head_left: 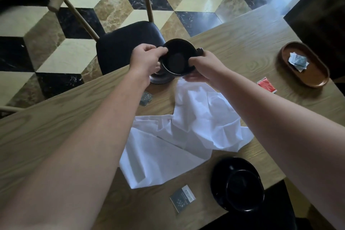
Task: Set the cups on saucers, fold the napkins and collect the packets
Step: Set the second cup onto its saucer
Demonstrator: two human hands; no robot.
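My left hand [145,59] and my right hand [203,67] both grip a black cup [177,58], tilted so its inside faces me, held just above the far table edge. Under it lies a dark saucer [160,79], mostly hidden by my left wrist. A second black cup [242,188] stands on its black saucer [220,172] near me on the right. Crumpled white napkins [186,129] are spread in the middle. Packets lie loose: a grey one [183,199] near me, a small grey one [146,98] by my left forearm, a red one [266,85] at the right.
An oval wooden tray [315,78] at the far right holds several grey packets [298,61]. A black-seated wooden chair [121,46] stands beyond the table's far edge. The wooden table [242,43] ends in a dark edge near me at the lower right.
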